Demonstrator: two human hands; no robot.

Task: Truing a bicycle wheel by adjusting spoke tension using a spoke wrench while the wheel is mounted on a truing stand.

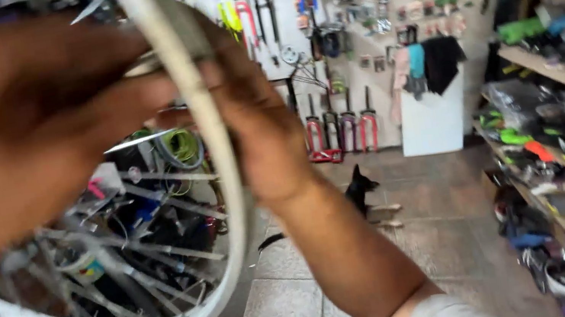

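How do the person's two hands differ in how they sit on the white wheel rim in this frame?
The left hand fills the near foreground, large and blurred, fingers reaching across to the white wheel rim from the left; the right hand sits behind the rim, smaller and sharper, its forearm running down to the lower right. The left hand's fingers cross the rim's front; the right hand's palm backs it. Both are bare and touch the same upper stretch of rim.

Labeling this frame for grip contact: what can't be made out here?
Head view only:
- Left hand: motion-blurred, fingertips indistinct; grip on the white wheel rim unclear.
- Right hand: fingers hidden behind the rim.
- Rim's top: cut off by the frame edge.
- Spokes, hub: smeared.
- Wall items: too small.
- Black dog: partly behind the right forearm.
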